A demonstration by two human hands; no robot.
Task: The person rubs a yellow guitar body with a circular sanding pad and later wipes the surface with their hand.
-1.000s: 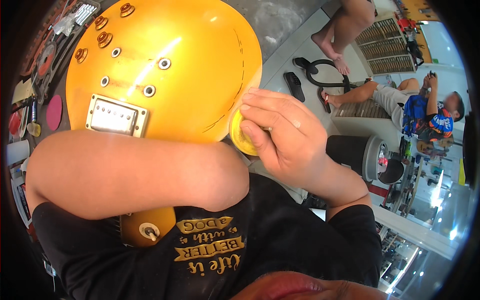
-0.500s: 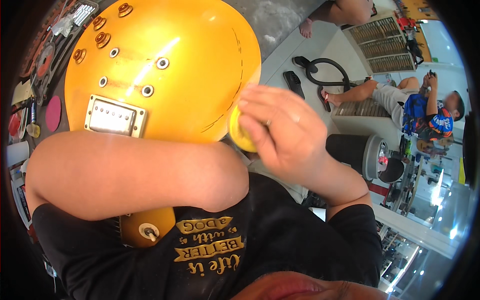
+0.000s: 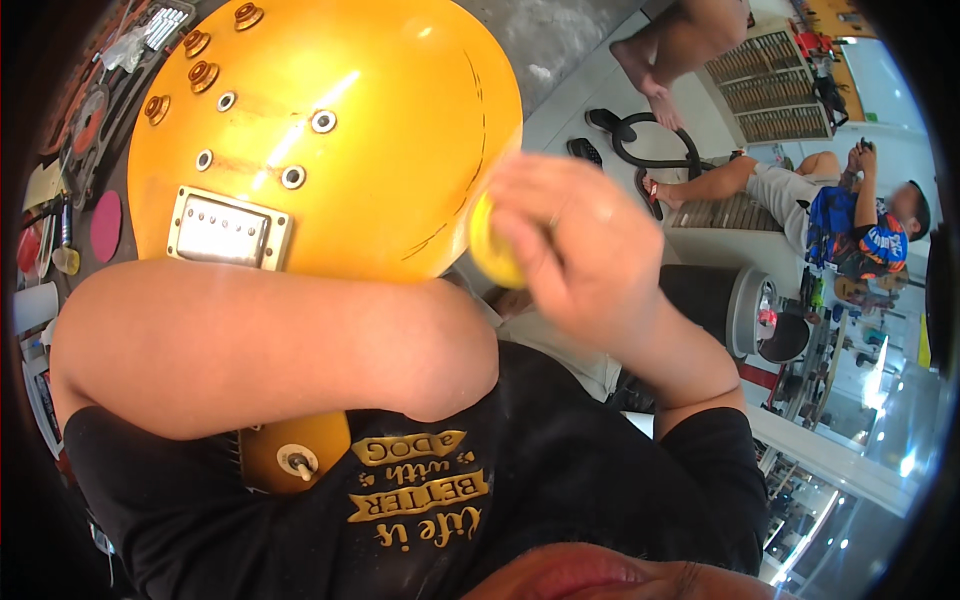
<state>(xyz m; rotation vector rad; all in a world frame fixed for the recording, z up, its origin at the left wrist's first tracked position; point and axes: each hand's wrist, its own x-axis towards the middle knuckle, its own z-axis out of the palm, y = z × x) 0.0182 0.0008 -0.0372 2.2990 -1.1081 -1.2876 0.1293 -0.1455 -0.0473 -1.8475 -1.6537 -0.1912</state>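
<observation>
Head view, the only one. Right hand gripping a yellow round pad, thumb on the near face, fingers wrapped over the far side; hand a bit blurred. Pad sits at the hand's left, right by the lower right rim of the guitar. Full contact or a sliver of gap: can't tell. Left hand not visible, so no call on its grip; left arm lies across, left of the right hand, covering part of the guitar.

Dashes follow the rim, up and left of the hand. Pickup and knobs are well off to the hand's left, out of the way.

Step looks like working the pad along that edge. To do it well, I'd say: pad face laid evenly on the curve, light steady pressure, wrist turning with the rim so the pad doesn't dig in. Long, overlapping strokes rather than stopping in one spot. Fingertips tucked back so only the pad touches the finish. Dashes probably best used as a visual guide. Guitar needs steadying; side pressure might shift it.
</observation>
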